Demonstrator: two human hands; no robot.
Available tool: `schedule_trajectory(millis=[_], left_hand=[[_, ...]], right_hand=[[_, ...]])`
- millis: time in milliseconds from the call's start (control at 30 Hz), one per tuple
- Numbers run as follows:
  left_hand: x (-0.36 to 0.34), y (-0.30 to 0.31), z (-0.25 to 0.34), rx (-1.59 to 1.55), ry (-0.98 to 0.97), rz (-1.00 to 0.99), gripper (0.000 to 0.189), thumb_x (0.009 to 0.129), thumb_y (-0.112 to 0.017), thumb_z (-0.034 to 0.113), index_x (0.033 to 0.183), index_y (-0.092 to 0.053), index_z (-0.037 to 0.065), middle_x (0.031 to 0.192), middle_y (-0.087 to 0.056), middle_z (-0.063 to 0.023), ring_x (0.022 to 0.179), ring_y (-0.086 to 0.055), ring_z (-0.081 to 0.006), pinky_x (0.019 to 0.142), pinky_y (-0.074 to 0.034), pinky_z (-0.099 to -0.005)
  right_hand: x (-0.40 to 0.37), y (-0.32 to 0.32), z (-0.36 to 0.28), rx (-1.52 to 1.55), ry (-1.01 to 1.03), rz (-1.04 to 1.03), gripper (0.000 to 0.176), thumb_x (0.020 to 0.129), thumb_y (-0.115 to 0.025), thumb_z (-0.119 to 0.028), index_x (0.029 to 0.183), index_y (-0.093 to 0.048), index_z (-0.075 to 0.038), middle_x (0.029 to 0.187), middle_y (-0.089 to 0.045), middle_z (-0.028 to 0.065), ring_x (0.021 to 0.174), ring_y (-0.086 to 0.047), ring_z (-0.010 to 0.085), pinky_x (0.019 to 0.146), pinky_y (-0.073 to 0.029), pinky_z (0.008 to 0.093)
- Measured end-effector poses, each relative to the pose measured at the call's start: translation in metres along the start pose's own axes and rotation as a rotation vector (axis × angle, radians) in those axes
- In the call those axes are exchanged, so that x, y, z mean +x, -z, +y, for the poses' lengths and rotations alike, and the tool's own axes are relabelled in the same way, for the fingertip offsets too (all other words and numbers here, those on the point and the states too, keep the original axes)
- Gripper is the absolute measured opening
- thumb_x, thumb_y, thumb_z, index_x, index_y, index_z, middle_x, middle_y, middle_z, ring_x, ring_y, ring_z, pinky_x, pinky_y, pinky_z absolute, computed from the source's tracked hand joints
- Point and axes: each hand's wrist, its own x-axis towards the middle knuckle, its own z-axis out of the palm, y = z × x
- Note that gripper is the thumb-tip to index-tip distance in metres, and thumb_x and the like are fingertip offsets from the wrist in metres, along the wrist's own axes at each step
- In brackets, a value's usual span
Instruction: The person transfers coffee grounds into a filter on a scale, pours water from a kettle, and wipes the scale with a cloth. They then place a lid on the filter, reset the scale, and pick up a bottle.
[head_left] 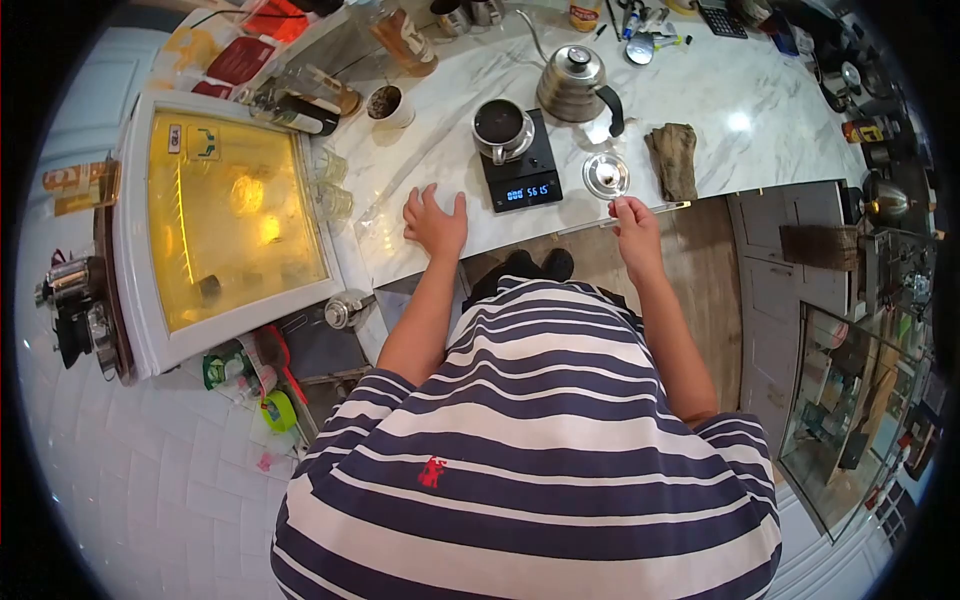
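Pale marble makes up the surface (440,140), and a black scale (532,172) sits on it with its blue digits lit, close to the front edge. On the scale's far half stands a cup (500,122) of something dark, its handle turned towards that edge. Just right of the scale lies a steel disc (606,180), with a kettle (575,88) beyond it and a brown cloth (676,162) to its right.

The right hand (637,228) is narrow: finger and thumb come together at the disc's near rim, though whether they grip it I cannot tell. The left hand (437,222) is wide and holds nothing, fingers spread at the surface left of the scale, with clear glasses (338,202) farther left.

The disc looks the likeliest source of trouble. With so little marble between it and the edge, a pinch that slips on smooth metal could tip it towards the floor (705,270). Pushed deeper in, it might strike the kettle's handle, which juts its way; swung left, it could jog the scale and slop the cup, if what is inside is liquid. Any weight leaned on the scale would upset its reading. The left hand, swept outward carelessly, could topple a glass.
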Motion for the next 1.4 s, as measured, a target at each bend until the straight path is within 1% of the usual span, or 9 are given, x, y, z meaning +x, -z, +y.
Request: schedule_trajectory(millis=[267, 400, 600, 700, 900, 933, 1033, 1233, 1400], left_hand=[[0.013, 0.008, -0.011, -0.026, -0.168, -0.028, 0.065, 0.087, -0.080, 0.045, 0.141, -0.062, 0.014, 0.159, -0.044, -0.0173, 0.149, -0.034, -0.0371, 0.112, -0.027, -0.0597], [0.010, 0.003, -0.025, -0.039, -0.289, 0.045, 0.064, 0.088, -0.078, 0.044, 0.142, -0.062, 0.014, 0.160, -0.044, -0.0183, 0.150, -0.034, -0.0379, 0.114, -0.027, -0.0589], [0.007, 0.009, -0.027, -0.073, -0.300, 0.047, 0.062, 0.088, -0.078, 0.043, 0.141, -0.062, 0.014, 0.161, -0.044, -0.0181, 0.150, -0.035, -0.0384, 0.115, -0.026, -0.0580], [0.009, 0.010, -0.025, -0.074, -0.299, 0.059, 0.062, 0.089, -0.077, 0.043, 0.141, -0.062, 0.014, 0.161, -0.044, -0.0180, 0.150, -0.035, -0.0384, 0.115, -0.025, -0.0582], [0.007, 0.009, -0.027, -0.090, -0.304, 0.064, 0.062, 0.089, -0.076, 0.043, 0.141, -0.062, 0.013, 0.161, -0.045, -0.0181, 0.150, -0.035, -0.0393, 0.115, -0.025, -0.0589], [0.007, 0.009, -0.028, -0.092, -0.306, 0.059, 0.061, 0.089, -0.076, 0.044, 0.141, -0.062, 0.013, 0.161, -0.045, -0.0183, 0.150, -0.035, -0.0394, 0.115, -0.025, -0.0590], [0.008, 0.008, -0.027, -0.098, -0.321, 0.070, 0.062, 0.090, -0.076, 0.044, 0.141, -0.062, 0.013, 0.160, -0.045, -0.0186, 0.149, -0.035, -0.0397, 0.115, -0.025, -0.0591], [0.008, 0.006, -0.028, -0.088, -0.321, 0.061, 0.062, 0.090, -0.075, 0.045, 0.142, -0.062, 0.013, 0.161, -0.045, -0.0192, 0.149, -0.035, -0.0395, 0.115, -0.025, -0.0593], [0.009, 0.007, -0.029, -0.074, -0.313, 0.050, 0.062, 0.090, -0.075, 0.045, 0.142, -0.062, 0.013, 0.161, -0.044, -0.0192, 0.150, -0.034, -0.0396, 0.116, -0.025, -0.0597]], right_hand=[[0.012, -0.069, -0.076, -0.152, 0.204, -0.100, 0.030, 0.108, -0.060, -0.025, 0.107, -0.074, 0.002, 0.096, -0.072, 0.0035, 0.090, -0.061, 0.0127, 0.084, -0.048, 0.0304], [0.034, -0.100, -0.083, -0.256, 0.226, -0.183, 0.032, 0.108, -0.056, -0.027, 0.101, -0.073, 0.000, 0.079, -0.059, -0.0002, 0.075, -0.053, 0.0110, 0.071, -0.044, 0.0315], [0.049, -0.124, -0.066, -0.215, 0.240, -0.200, 0.032, 0.109, -0.053, -0.026, 0.094, -0.067, -0.001, 0.085, -0.060, 0.0024, 0.079, -0.053, 0.0114, 0.074, -0.044, 0.0314], [0.047, -0.127, -0.066, -0.269, 0.271, -0.163, 0.032, 0.109, -0.052, -0.026, 0.096, -0.067, -0.001, 0.090, -0.063, 0.0044, 0.082, -0.055, 0.0141, 0.077, -0.045, 0.0338], [0.049, -0.133, -0.077, -0.438, 0.380, -0.101, 0.036, 0.105, -0.054, -0.025, 0.091, -0.064, 0.006, 0.088, -0.067, 0.0210, 0.085, -0.062, 0.0298, 0.080, -0.048, 0.0410], [0.048, -0.135, -0.081, -0.469, 0.392, -0.091, 0.037, 0.103, -0.055, -0.025, 0.092, -0.065, 0.008, 0.090, -0.067, 0.0284, 0.088, -0.064, 0.0401, 0.083, -0.049, 0.0460], [0.055, -0.138, -0.074, -0.556, 0.473, -0.065, 0.037, 0.104, -0.054, -0.026, 0.096, -0.068, 0.008, 0.093, -0.069, 0.0297, 0.090, -0.065, 0.0459, 0.084, -0.050, 0.0501], [0.042, -0.142, -0.089, -0.620, 0.423, -0.040, 0.041, 0.104, -0.055, -0.030, 0.098, -0.070, 0.007, 0.099, -0.070, 0.0317, 0.097, -0.066, 0.0501, 0.087, -0.050, 0.0516], [0.040, -0.112, -0.072, -0.518, 0.406, 0.098, 0.043, 0.105, -0.056, -0.034, 0.105, -0.072, 0.005, 0.102, -0.074, 0.0272, 0.096, -0.070, 0.0441, 0.086, -0.052, 0.0498]])
